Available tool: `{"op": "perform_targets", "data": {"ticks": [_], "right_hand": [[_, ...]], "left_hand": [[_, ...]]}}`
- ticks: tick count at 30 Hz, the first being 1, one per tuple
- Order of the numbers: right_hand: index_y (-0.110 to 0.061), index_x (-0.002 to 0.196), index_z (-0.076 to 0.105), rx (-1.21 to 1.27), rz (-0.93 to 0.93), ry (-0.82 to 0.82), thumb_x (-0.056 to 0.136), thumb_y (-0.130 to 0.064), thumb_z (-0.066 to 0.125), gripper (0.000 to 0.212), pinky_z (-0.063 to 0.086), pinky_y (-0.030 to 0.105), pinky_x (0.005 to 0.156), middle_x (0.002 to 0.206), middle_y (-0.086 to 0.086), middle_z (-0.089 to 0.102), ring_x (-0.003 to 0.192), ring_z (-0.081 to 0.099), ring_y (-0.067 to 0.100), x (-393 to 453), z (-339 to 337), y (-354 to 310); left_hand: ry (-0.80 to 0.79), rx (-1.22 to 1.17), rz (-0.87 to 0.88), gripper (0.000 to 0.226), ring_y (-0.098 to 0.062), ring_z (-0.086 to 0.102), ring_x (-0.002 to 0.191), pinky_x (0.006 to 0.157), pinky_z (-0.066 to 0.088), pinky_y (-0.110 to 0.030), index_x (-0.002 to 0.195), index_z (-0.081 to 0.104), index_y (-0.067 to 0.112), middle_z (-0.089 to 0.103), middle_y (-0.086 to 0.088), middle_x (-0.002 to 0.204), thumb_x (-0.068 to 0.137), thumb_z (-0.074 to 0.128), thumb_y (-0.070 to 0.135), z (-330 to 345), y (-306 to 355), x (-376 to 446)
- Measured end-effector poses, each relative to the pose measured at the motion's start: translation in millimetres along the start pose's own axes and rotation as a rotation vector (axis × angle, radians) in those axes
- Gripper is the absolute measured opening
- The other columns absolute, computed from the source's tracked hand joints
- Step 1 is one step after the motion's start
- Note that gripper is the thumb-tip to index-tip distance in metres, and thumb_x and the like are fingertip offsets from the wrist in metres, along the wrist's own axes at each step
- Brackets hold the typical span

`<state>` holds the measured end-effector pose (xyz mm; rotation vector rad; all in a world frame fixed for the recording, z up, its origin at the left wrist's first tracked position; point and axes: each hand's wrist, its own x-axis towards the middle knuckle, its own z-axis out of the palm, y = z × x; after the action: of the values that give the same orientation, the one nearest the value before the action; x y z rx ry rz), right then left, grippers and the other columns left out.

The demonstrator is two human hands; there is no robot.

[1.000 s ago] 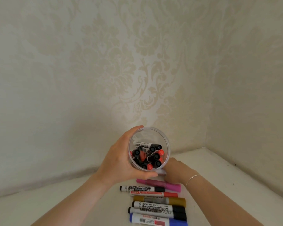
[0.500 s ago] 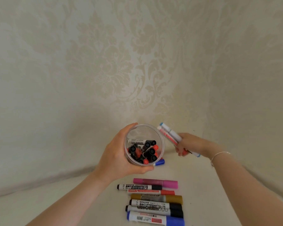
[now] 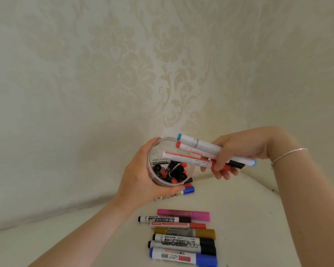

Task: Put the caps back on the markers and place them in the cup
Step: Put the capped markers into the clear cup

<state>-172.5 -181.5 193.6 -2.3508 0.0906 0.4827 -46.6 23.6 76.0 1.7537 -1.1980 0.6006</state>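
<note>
Gripping the clear cup (image 3: 152, 160) with your left hand (image 3: 141, 178), you have it lifted off the white tabletop (image 3: 249, 218) and tipped so its open mouth faces the camera; your thumb lies along its lower edge and your fingers curl round its far side. Inside the cup sits a jumble of capped markers (image 3: 172, 170), black and red ends showing, one with a white printed barrel lying across the others. Your right hand (image 3: 243, 149) is closed round a bunch of markers (image 3: 201, 151), fingers wrapped over them near their right ends, with the long white barrels sticking out to the left over the mouth of the cup. In that bunch you can make out a white one with a blue tip on top, a white one with a red tip just under it, a red-printed one below that, and a black end poking out near your fingers; exactly how many you hold cannot be told. A thin silver bracelet (image 3: 289, 155) sits on your right wrist. Just under the cup, partly hidden by your left hand, a blue-capped marker (image 3: 188, 190) lies on the tabletop with a red end beside it. Nearer to you lies a row of seven capped markers side by side: pink (image 3: 183, 214), black (image 3: 162, 219), red (image 3: 178, 225), gold (image 3: 184, 233), two more black ones (image 3: 181, 242) and a blue one (image 3: 183, 258) closest. Patterned cream wallpaper (image 3: 123, 64) fills the corner behind.
</note>
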Motion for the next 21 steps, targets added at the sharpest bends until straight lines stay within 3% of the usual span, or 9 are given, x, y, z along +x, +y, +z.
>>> {"op": "perform_targets", "data": {"ticks": [2, 6, 9, 11, 13, 15, 16, 21], "right_hand": [[-0.004, 0.111, 0.059, -0.084, 0.094, 0.037, 0.086, -0.005, 0.056, 0.025, 0.048, 0.023, 0.051, 0.079, 0.012, 0.064, 0.062, 0.060, 0.018, 0, 5, -11], [0.005, 0.118, 0.051, -0.249, 0.241, 0.159, 0.092, -0.002, 0.047, 0.027, 0.053, 0.025, 0.052, 0.082, 0.017, 0.067, 0.063, 0.062, 0.022, 5, 18, -38], [0.003, 0.089, 0.054, -0.450, 0.316, 0.282, 0.091, -0.004, 0.050, 0.008, 0.054, 0.028, 0.063, 0.076, 0.016, 0.068, 0.060, 0.060, 0.024, 6, 35, -58], [-0.004, 0.072, 0.045, -0.617, 0.278, 0.422, 0.091, -0.006, 0.049, 0.020, 0.043, 0.022, 0.053, 0.062, 0.006, 0.051, 0.052, 0.048, 0.018, 9, 47, -65], [-0.006, 0.087, 0.049, -0.690, 0.230, 0.526, 0.092, -0.007, 0.049, 0.005, 0.035, 0.024, 0.052, 0.066, 0.002, 0.036, 0.054, 0.039, 0.016, 16, 56, -70], [-0.008, 0.114, 0.052, -0.721, 0.234, 0.578, 0.092, -0.010, 0.050, 0.022, 0.037, 0.029, 0.064, 0.071, 0.002, 0.030, 0.068, 0.043, 0.020, 25, 58, -72], [-0.008, 0.118, 0.052, -0.720, 0.216, 0.587, 0.093, -0.014, 0.050, 0.026, 0.036, 0.030, 0.067, 0.072, 0.002, 0.030, 0.075, 0.044, 0.022, 29, 59, -74], [-0.009, 0.111, 0.053, -0.791, 0.110, 0.656, 0.091, -0.020, 0.054, 0.022, 0.035, 0.030, 0.066, 0.071, 0.001, 0.032, 0.077, 0.046, 0.023, 38, 62, -73]], "left_hand": [[0.003, 0.027, 0.019, 0.111, 0.007, 0.045, 0.124, 0.100, 0.035, -0.007, 0.140, 0.029, 0.037, 0.043, 0.030, 0.134, 0.047, 0.082, 0.068, 1, 0, 0], [-0.006, 0.089, 0.013, 0.112, 0.003, 0.048, 0.122, 0.100, 0.045, -0.024, 0.140, 0.030, 0.035, 0.047, 0.022, 0.134, 0.047, 0.078, 0.072, 5, 1, -1], [-0.016, 0.099, 0.003, 0.112, 0.005, 0.048, 0.119, 0.099, 0.043, -0.019, 0.140, 0.029, 0.036, 0.047, 0.022, 0.132, 0.046, 0.075, 0.076, 7, 5, 0], [-0.016, 0.095, -0.007, 0.112, 0.006, 0.047, 0.118, 0.098, 0.039, -0.015, 0.139, 0.027, 0.038, 0.046, 0.023, 0.131, 0.045, 0.074, 0.076, 8, 7, 1], [-0.004, 0.095, -0.011, 0.112, 0.002, 0.049, 0.119, 0.098, 0.041, -0.018, 0.139, 0.026, 0.038, 0.046, 0.021, 0.131, 0.044, 0.074, 0.075, 9, 8, 2], [-0.012, 0.109, -0.019, 0.114, -0.001, 0.050, 0.120, 0.098, 0.044, -0.023, 0.140, 0.025, 0.038, 0.048, 0.018, 0.133, 0.044, 0.075, 0.075, 8, 7, 3], [-0.026, 0.123, -0.020, 0.115, -0.002, 0.051, 0.120, 0.099, 0.045, -0.025, 0.140, 0.024, 0.039, 0.050, 0.016, 0.135, 0.044, 0.076, 0.075, 8, 5, 3], [-0.069, 0.147, -0.076, 0.118, 0.004, 0.048, 0.119, 0.098, 0.039, -0.019, 0.141, 0.022, 0.041, 0.048, 0.018, 0.136, 0.042, 0.075, 0.079, 9, 4, 2]]}}
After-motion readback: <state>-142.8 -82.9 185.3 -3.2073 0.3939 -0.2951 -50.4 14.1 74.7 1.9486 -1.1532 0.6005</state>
